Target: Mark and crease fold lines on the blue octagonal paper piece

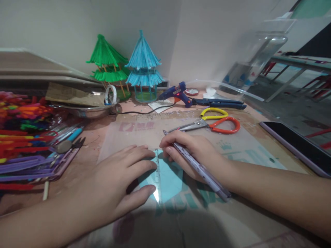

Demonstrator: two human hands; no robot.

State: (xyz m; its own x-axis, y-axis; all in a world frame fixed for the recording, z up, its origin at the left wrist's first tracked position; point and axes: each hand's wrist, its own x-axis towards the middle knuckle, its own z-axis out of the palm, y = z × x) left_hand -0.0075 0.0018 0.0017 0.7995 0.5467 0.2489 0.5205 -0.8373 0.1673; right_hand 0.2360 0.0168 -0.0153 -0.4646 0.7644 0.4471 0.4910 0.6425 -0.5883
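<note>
A light blue piece of paper or card (172,182) lies on the work sheet in front of me. Across its left part runs a clear ruler (158,175), upright in the view. My left hand (129,175) is spread over the ruler's left side, its fingertips and thumb resting at the ruler. My right hand (192,151) grips a purple patterned pen (198,168) near its tip end. The pen slants, with its tip pointing to the upper left, raised past the fingers. The right hand's lower fingers are curled and partly hidden, close to the paper's top right.
Scissors (207,124) with yellow and red handles lie beyond my right hand. Behind stand a glue gun (176,93), blue pliers (219,103), and green (106,51) and blue (142,58) pagoda models. Pipe cleaners (20,165) crowd the left; a phone (297,141) lies right.
</note>
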